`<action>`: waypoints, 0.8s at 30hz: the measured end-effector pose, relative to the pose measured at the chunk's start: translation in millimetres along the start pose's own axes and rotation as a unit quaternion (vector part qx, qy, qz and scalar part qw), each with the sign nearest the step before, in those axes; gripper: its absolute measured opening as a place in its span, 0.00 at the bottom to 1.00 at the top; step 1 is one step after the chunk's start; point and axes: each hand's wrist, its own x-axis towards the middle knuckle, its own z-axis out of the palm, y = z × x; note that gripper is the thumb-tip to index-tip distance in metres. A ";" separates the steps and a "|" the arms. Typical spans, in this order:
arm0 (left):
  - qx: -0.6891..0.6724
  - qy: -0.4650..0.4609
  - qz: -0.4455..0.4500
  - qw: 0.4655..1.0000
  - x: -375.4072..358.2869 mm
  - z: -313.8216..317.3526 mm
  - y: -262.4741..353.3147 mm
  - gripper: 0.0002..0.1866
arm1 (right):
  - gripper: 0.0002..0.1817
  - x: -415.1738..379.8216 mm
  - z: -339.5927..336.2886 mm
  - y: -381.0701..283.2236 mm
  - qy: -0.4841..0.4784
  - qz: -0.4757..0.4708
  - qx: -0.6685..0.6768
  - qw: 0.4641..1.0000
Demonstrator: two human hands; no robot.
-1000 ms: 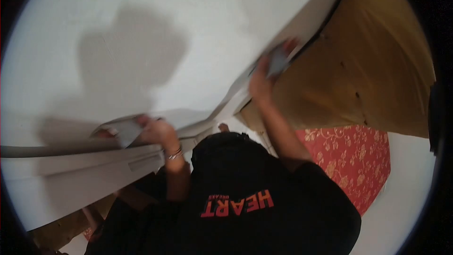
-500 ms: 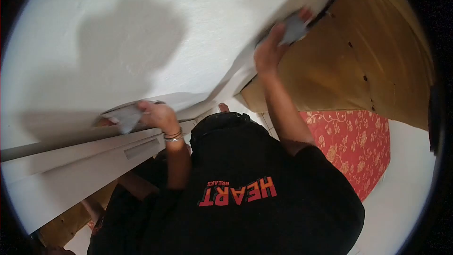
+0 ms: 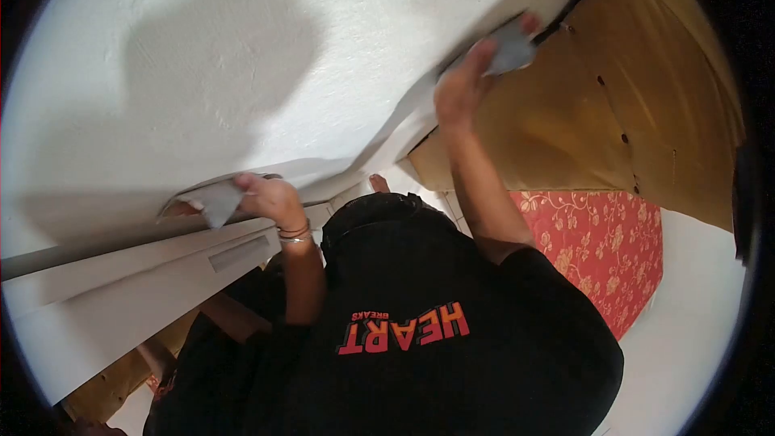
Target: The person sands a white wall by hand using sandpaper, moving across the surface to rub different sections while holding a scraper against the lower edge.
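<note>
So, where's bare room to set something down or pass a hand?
Set down: the red flowered cloth, between brown panel and black shirt. Hand room: white wall between left hand and right hand. Crowded: around both hands and their grey sheets.

left grey sheet (image 3: 219, 200), bent, pointed corner downward, by the white wall (image 3: 363, 40), right grey sheet (image 3: 510, 50), tilted, slightly blurred, near the brown panel (image 3: 654, 105)
</note>
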 end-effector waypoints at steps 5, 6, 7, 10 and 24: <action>0.000 0.073 0.086 0.994 40.8 -30.2 10.3 0.22 | 0.37 -25.3 5.6 -60.9 -0.024 -0.381 0.037 0.923; 0.241 0.109 0.227 0.937 52.0 -35.3 -4.7 0.22 | 0.38 -40.5 8.0 -32.7 -0.053 -0.418 -0.036 0.906; 0.241 0.109 0.224 0.938 65.3 -39.4 -15.1 0.22 | 0.39 -56.3 11.9 3.3 -0.081 -0.452 -0.110 0.882; -0.171 0.020 -0.179 0.969 79.7 -36.8 -20.4 0.26 | 0.37 -51.3 1.4 31.1 -0.101 -0.216 0.038 0.970; -0.055 0.088 -0.043 0.994 88.9 -49.7 25.6 0.20 | 0.35 -51.5 7.9 49.9 -0.098 -0.397 -0.112 0.906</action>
